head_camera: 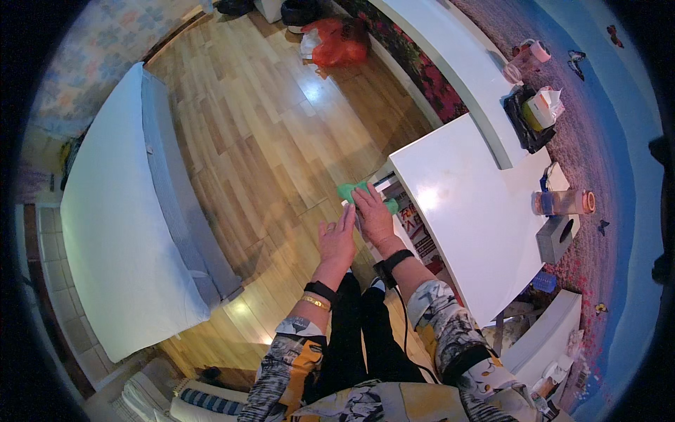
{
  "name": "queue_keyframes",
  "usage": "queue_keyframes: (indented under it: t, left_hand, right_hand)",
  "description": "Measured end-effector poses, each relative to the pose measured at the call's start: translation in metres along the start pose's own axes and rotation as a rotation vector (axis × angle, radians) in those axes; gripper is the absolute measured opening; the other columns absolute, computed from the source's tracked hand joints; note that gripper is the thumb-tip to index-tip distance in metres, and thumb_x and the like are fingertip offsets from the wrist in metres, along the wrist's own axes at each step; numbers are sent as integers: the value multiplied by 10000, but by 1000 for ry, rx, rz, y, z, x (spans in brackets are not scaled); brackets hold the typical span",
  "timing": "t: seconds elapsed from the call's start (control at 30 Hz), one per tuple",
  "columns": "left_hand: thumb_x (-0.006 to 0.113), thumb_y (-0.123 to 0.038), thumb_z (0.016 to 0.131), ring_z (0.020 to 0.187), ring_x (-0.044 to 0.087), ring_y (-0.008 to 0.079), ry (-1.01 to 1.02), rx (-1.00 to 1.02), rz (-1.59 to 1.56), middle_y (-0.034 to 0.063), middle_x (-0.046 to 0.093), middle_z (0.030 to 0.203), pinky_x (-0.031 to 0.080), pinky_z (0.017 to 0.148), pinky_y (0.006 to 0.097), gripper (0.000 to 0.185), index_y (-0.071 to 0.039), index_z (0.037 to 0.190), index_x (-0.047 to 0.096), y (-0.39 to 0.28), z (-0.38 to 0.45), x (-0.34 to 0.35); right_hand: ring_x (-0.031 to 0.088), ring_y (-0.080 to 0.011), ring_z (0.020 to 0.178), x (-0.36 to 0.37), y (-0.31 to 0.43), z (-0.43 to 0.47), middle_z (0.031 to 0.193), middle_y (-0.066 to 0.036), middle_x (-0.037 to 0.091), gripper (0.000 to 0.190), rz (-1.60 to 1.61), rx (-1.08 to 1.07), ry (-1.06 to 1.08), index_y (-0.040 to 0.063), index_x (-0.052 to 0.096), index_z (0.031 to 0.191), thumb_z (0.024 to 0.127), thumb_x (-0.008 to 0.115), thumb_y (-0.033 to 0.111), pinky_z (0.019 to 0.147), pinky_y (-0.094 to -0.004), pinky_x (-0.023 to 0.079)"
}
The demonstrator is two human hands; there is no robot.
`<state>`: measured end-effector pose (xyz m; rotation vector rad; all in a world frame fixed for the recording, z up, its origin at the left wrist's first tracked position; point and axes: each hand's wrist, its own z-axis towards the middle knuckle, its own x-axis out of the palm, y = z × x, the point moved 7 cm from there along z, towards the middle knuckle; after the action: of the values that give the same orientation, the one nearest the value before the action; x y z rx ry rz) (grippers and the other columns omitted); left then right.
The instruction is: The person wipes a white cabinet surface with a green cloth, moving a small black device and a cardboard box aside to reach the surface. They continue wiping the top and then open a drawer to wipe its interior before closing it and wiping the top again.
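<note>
My right hand lies over a green cloth at the front edge of a pulled-out drawer. Parts of the cloth show on both sides of its fingers. Just left of it is my left hand, with a ring on one finger and its fingertips close to the drawer front. Whether those fingers grip the edge is hidden. Inside the drawer lies printed material with large characters. The drawer sits under the top of a white desk.
A bed or mattress stands to the left on the wood floor. A red plastic bag lies at the far end. On the desk's right are a bottle and a grey tissue box. A dark cable hangs near my right wrist.
</note>
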<state>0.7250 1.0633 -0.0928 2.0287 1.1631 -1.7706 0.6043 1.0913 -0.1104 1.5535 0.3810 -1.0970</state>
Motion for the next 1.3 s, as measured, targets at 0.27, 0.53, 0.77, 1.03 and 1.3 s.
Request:
queue_keyframes:
  t: [0.27, 0.53, 0.77, 1.03, 1.3]
  left_hand:
    - [513, -88, 882, 998, 651, 278, -23, 37, 115, -26, 333, 1554, 345, 1049, 562, 680, -182, 1509, 268, 0, -2, -3]
    - [548, -6, 826, 1033, 628, 334, 65, 14, 39, 10, 272, 1580, 346, 1053, 568, 748, -111, 1507, 256, -2, -2, -6]
    - [538, -33, 850, 1313, 429, 326, -49, 65, 222, 78, 331, 1539, 299, 1086, 573, 647, -92, 1465, 346, -19, 0, -8]
    - [544, -289, 941, 1408, 284, 349, 72, 354, 32, 110, 392, 1490, 154, 1150, 578, 534, -84, 1418, 421, -88, -17, 39]
    - [548, -402, 935, 1375, 319, 369, 127, 406, 249, 102, 421, 1464, 141, 1137, 606, 562, -118, 1410, 448, -82, -30, 36]
  right_hand:
    - [435, -377, 1305, -35, -27, -7, 1407, -103, 505, 525, -109, 184, -103, 93, 526, 1323, 810, 543, -17, 1053, -414, 417]
    - [541, -360, 1171, -15, 1, -75, 1249, -155, 607, 499, 230, 180, -20, 118, 577, 1281, 791, 618, 36, 985, -425, 456]
    - [553, -355, 1124, -43, -27, -187, 1184, -156, 633, 411, 180, 344, 233, 80, 618, 1205, 796, 636, 45, 958, -430, 459]
    - [505, -334, 1217, -34, -20, -213, 1310, -122, 569, 489, 434, 457, 47, 121, 571, 1289, 808, 625, 51, 1029, -407, 420]
    - [576, -378, 1133, -66, -72, -335, 1291, -159, 588, 509, 448, 815, 362, 117, 532, 1337, 839, 623, 69, 1002, -428, 449]
